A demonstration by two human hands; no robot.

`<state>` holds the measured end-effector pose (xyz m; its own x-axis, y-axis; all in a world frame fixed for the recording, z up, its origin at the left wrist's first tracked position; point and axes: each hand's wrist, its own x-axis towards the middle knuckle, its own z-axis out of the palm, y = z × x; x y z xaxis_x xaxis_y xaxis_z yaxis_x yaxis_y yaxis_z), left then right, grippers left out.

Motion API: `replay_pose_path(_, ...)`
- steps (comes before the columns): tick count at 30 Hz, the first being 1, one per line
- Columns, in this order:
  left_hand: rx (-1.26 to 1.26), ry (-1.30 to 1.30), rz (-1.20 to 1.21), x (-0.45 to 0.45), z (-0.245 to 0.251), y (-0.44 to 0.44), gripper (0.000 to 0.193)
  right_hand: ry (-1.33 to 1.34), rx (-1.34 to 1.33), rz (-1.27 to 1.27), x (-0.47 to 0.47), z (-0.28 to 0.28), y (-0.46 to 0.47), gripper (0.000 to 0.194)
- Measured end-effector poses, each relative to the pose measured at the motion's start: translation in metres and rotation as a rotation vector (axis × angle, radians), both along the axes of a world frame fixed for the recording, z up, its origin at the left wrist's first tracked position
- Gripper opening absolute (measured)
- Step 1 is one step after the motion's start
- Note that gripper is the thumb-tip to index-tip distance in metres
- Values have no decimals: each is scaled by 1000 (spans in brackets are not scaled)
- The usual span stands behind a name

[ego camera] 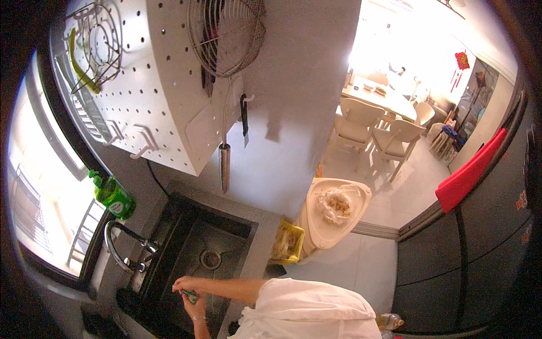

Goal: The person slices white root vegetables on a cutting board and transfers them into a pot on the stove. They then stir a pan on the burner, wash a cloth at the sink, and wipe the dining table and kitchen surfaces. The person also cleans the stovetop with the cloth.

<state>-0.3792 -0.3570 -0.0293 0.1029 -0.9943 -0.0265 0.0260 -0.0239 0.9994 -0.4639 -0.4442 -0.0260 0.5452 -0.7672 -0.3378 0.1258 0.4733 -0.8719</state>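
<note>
My left hand (195, 306), with a bracelet at the wrist, holds a small green object (190, 296) over the black sink (180, 311). Its kind is not clear. My right hand (189, 284) rests against the upper side of the same object, its fingers bent; whether it also grips the object cannot be told. Both hands are close together near the curved chrome faucet (113, 245). The drain (210, 258) lies beyond my right forearm.
A green soap pump bottle (115, 201) stands by the window. Above hang a white pegboard (159, 101), a wire strainer (226, 38) and a small knife (244, 116). A yellow basket (288, 243) stands beside a cream three-cornered stand (360, 193) bearing a plastic bag of food (336, 207).
</note>
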Motion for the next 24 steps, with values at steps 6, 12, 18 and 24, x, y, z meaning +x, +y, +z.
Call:
replay_pose_path(6, 355, -1010, -117, 60, -17, 3, 53, 1158, -784, 219, -41, 13, 37, 40)
replay_pose_path(12, 427, -977, -137, 79, 26, 13, 45, 740, -412, 426, -48, 14, 74, 38)
replay_pose_path(18, -332, -906, -282, 39, 98, 59, 45, -149, 226, 64, -51, 43, 142, 58)
replay_pose_path(24, -528, -703, -600, -35, 116, 99, 58, -292, 292, -266, -130, 90, 225, 53)
